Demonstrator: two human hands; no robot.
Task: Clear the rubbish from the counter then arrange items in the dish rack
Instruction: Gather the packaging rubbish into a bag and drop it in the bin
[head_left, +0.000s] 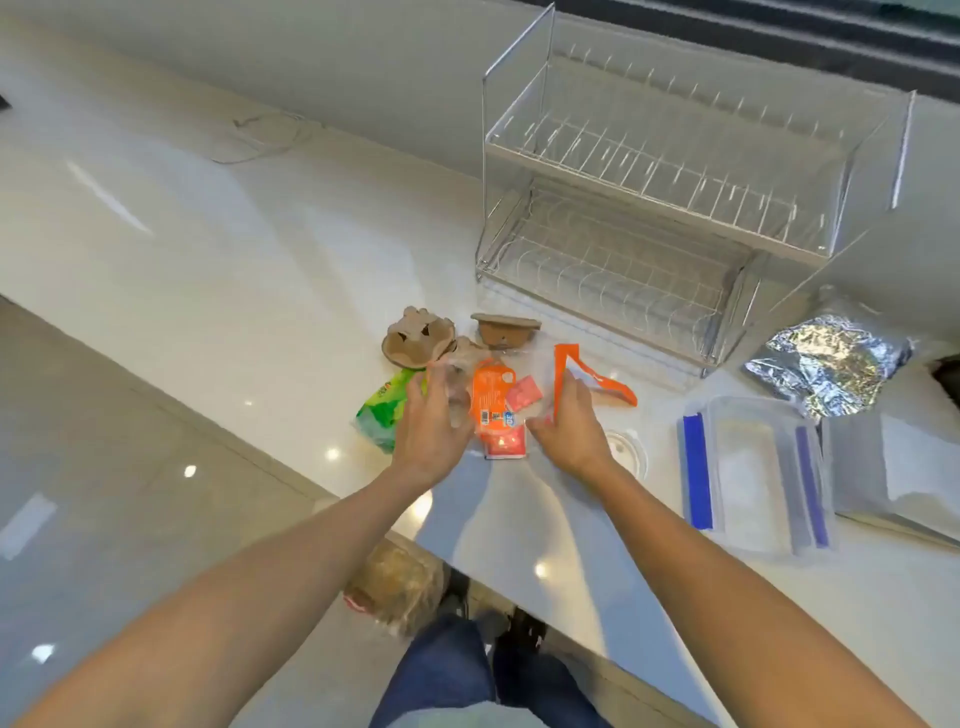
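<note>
A heap of rubbish lies near the counter's (260, 270) front edge: a green wrapper (382, 418), a crushed brown cardboard cup (415, 340), a tipped brown paper bowl (504, 330), an orange packet (491, 402), a small pink sachet (523, 393) and a torn orange wrapper (602, 384). My left hand (428, 431) hovers over the green wrapper and some clear plastic, its blurred fingers loosely bent. My right hand (569, 426) pinches the upright strip of the torn orange wrapper. The two-tier wire dish rack (649, 208) stands behind the heap, with nothing in it.
Crumpled foil (831, 364) lies right of the rack. A clear container with blue clips (753, 467), a round clear lid (631, 449) and a grey-white packet (893, 478) sit at the right. A thin cable (260, 137) lies far left. A bag (395, 587) is on the floor below the edge.
</note>
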